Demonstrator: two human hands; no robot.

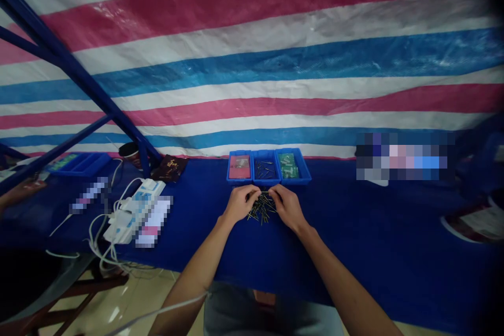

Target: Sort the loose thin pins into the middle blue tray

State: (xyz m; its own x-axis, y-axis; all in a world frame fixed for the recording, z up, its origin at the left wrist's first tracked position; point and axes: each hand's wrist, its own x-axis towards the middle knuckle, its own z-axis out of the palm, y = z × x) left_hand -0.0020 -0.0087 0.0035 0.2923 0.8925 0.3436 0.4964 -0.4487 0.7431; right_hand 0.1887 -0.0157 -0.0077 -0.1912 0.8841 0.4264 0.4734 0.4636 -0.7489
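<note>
My left hand (242,202) and my right hand (288,205) meet over the blue tabletop, fingers of each closed in a pinch. Between the fingertips runs a thin rod (264,192), held at both ends. Just below it lies a loose pile of thin, dark, brassy rods (260,213); their exact kind is too small to tell. Right behind the hands stand three joined blue bins: the left bin (239,180) holds something pink, the middle bin (266,180) thin metal pieces, and the right bin (306,175) small green and white pieces.
To the left are a white power strip (136,207) with tangled cables, a blurred-out phone-like item (154,223), a brown packet (170,168) and a dark cup (129,150). Another person's hand (29,187) is near a blue tray (92,164). A striped tarp (252,63) hangs behind.
</note>
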